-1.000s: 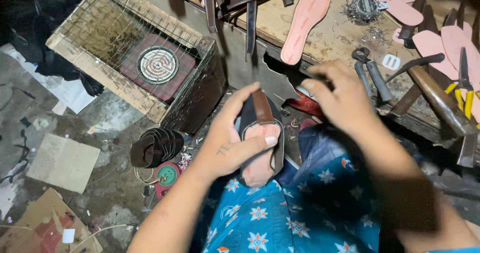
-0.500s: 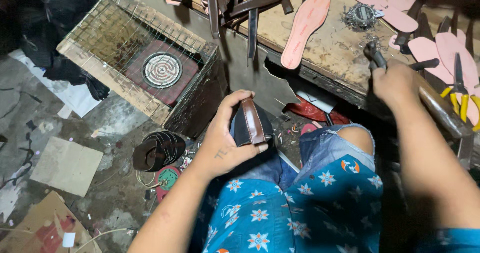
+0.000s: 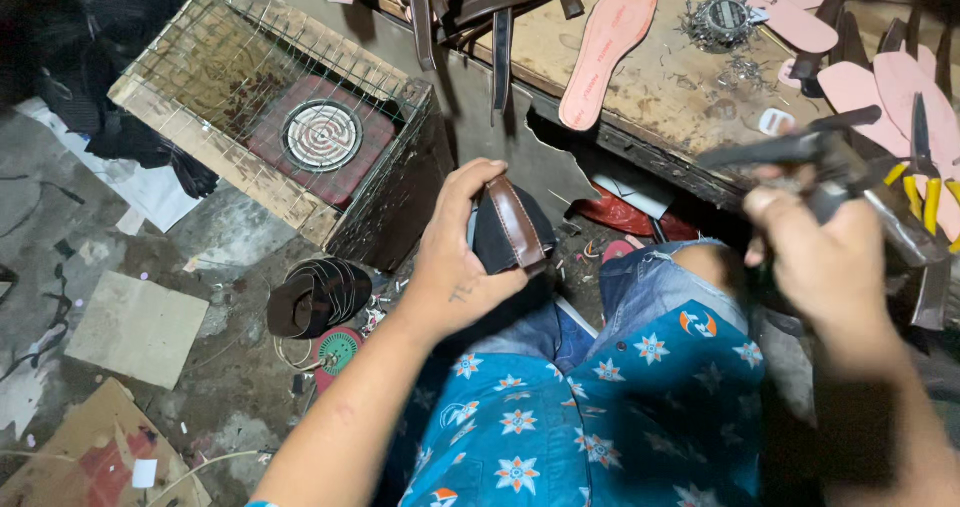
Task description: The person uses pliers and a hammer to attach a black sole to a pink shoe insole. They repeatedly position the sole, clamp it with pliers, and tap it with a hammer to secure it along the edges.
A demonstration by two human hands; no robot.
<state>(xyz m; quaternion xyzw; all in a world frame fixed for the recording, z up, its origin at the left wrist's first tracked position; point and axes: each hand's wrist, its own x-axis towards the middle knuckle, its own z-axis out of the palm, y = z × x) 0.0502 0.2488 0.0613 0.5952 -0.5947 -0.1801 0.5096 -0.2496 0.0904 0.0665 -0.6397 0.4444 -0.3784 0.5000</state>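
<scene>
i judge we're at the tool pick-up of strap fitting: my left hand (image 3: 462, 267) clasps the dark sandal with its brown leather strap (image 3: 512, 225) over my lap, my right hand (image 3: 830, 257) is closed round dark metal pincers (image 3: 800, 157) by the cluttered wooden workbench (image 3: 660, 87), which must next meet the strap.

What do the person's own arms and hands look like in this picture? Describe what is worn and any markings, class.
Both arms are bare from elbow to fingertips: no sleeves, gloves, watch or rings show. The left hand has a small dark marking, like a tattoo, at the wrist. The right hand is blurred, with no marking to be made out. The person wears a blue shirt printed with white and orange stars, and blue jeans.
</scene>
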